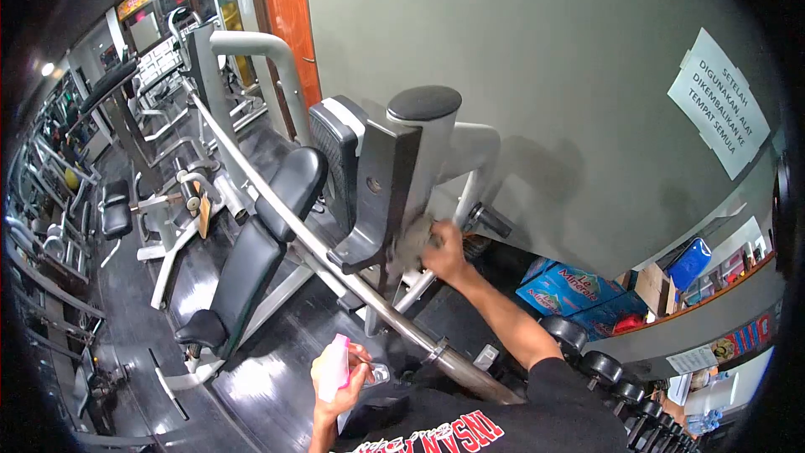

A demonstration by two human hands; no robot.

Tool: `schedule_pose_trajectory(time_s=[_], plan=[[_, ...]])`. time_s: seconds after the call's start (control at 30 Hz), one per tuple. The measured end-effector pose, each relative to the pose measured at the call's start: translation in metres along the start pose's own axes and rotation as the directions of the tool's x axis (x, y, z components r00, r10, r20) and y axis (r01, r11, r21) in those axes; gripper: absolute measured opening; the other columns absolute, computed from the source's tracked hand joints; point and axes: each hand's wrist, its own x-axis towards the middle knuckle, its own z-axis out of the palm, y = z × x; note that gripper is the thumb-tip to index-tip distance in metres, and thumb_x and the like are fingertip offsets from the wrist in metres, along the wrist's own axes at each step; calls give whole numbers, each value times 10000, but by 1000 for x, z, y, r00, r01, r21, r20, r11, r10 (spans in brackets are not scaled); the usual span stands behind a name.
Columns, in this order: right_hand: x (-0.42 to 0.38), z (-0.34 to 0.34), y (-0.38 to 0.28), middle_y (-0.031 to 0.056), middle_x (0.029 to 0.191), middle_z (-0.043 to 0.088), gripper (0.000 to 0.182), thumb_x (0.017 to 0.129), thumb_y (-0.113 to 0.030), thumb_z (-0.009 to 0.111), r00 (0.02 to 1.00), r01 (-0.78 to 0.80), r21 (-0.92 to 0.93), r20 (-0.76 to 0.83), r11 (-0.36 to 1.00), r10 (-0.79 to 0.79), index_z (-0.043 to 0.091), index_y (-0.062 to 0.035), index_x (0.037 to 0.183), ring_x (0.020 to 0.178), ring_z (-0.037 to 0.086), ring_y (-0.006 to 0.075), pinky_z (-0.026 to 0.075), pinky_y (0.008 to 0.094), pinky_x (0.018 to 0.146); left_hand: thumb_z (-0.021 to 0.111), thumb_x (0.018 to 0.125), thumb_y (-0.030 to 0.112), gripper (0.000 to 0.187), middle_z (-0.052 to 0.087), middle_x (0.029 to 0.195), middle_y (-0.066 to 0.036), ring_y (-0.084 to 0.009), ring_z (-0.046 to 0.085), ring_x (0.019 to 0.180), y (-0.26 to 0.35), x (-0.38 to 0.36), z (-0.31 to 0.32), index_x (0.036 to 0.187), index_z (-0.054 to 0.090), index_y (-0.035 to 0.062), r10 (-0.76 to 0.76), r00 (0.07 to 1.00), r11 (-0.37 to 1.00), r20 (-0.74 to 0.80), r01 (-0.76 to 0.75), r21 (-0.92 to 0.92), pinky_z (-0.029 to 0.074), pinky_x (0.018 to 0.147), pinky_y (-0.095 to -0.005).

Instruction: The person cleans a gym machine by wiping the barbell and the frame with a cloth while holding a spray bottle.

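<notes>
My right hand [446,255] is closed around a grey-brown cloth [411,245], which lies against the lower side of the bench press rack's dark upright [391,176]. Low in the view, my left hand [329,390] grips a pink and white bottle [334,362], apparently a spray bottle, held in front of my shirt. A long metal barbell [293,222] rests across the rack and slants down toward my body, passing between my two hands. Behind the bar stands a black padded bench [247,273] with a tilted backrest.
Dumbbells [600,366] line the lower right. Blue cartons [570,289] sit by the grey wall [520,25], which bears a paper sign [719,103]. More gym machines [159,193] stand on the dark floor at left. A curved shelf [713,306] holds small items.
</notes>
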Motion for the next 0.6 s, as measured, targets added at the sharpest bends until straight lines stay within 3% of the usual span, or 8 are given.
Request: schedule_pose_trajectory(time_s=[0.03,0.07,0.13,0.2,0.33,0.4,0.53,0.6], plan=[[28,-11,-10,194,995,524,365,587,11,679,973,213,-116,-71,970,-221,638,-56,943,949,516,347,448,392,752,582,800,-101,234,642,813,-139,-176,655,613,-3,-1,4,1021,523,-55,19,1000,1000,15,-19,22,533,556,-276],[52,-18,-25,194,995,524,365,587,11,679,973,213,-102,-70,972,-221,638,-56,943,949,516,347,448,392,752,582,799,-103,239,643,813,-135,-174,654,617,-4,-1,7,1025,524,-52,40,999,998,27,-41,47,529,555,-274],[83,-20,-50,203,1008,493,389,580,1,673,943,88,-112,-311,990,-119,646,-80,960,943,507,369,435,421,786,586,796,-106,248,648,820,-132,-172,654,628,-2,-6,15,1031,529,-48,27,999,1000,-17,-27,-7,525,561,-276],[58,-6,-44,188,1073,473,434,615,-75,682,956,61,-95,-282,994,-85,688,-159,1041,1009,476,342,435,425,827,592,793,-109,252,649,822,-133,-168,654,634,1,-9,18,1029,528,-47,6,1000,999,13,-7,50,527,569,-279],[-49,35,-25,159,1016,532,268,629,-62,662,994,106,-50,-18,993,-107,710,-127,884,974,513,351,444,409,829,590,798,-106,246,645,812,-132,-168,653,638,5,-19,17,1027,525,-47,74,997,978,-22,-68,198,529,580,-282],[-116,56,4,142,987,563,195,620,-98,703,950,93,-56,305,994,-71,701,-117,815,933,544,340,456,424,807,588,811,-90,226,640,816,-138,-172,653,643,3,-24,14,1023,524,-49,49,998,981,-35,-41,191,529,581,-283],[-129,47,0,134,974,576,173,632,-120,728,892,207,17,408,978,-196,700,-120,803,882,563,316,468,430,743,584,822,-79,219,638,830,-147,-176,652,638,0,-28,18,1029,520,-50,-82,992,996,-96,84,23,529,588,-285],[-124,51,3,114,967,560,96,669,-45,671,958,39,75,281,996,-59,659,-80,757,819,555,326,457,423,666,581,828,-75,226,638,843,-146,-174,650,628,1,-24,19,1042,515,-49,-59,995,998,-82,61,20,526,587,-284]])
